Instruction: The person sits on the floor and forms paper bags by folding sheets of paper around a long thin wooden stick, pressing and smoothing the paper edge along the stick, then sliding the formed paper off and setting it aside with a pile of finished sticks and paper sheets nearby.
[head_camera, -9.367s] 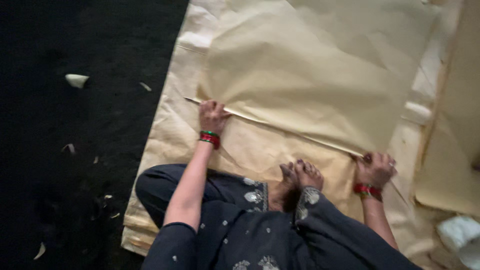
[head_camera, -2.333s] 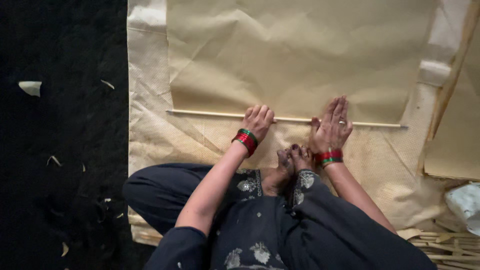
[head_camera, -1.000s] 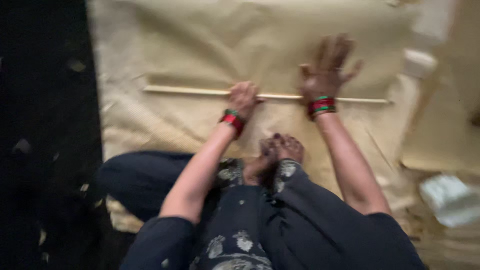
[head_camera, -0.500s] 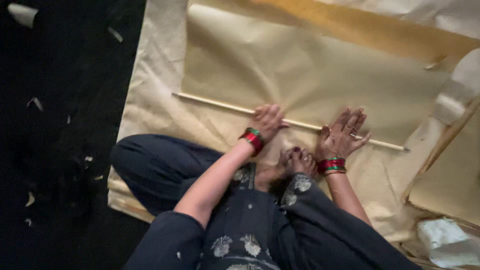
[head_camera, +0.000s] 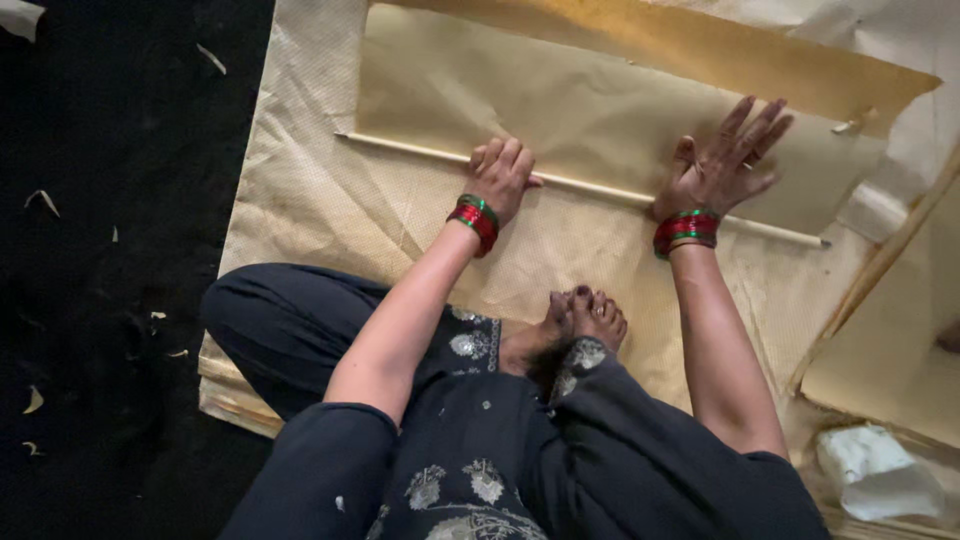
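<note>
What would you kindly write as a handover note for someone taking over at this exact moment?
Left hand: curled fingers pressing on the thin stick.
Right hand: flat, fingers spread, on the tan paper sheet just above the stick.
The stick lies along the sheet's near edge, on a woven mat.
Done: stick laid at the edge.
Left: the sheet lies flat, not wound on the stick.

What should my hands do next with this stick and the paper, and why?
Probably roll the thin stick forward with both palms. The left hand is curled over it and the right hand lies flat, fingers spread, on the tan paper sheet, whose near edge runs along the stick.
</note>
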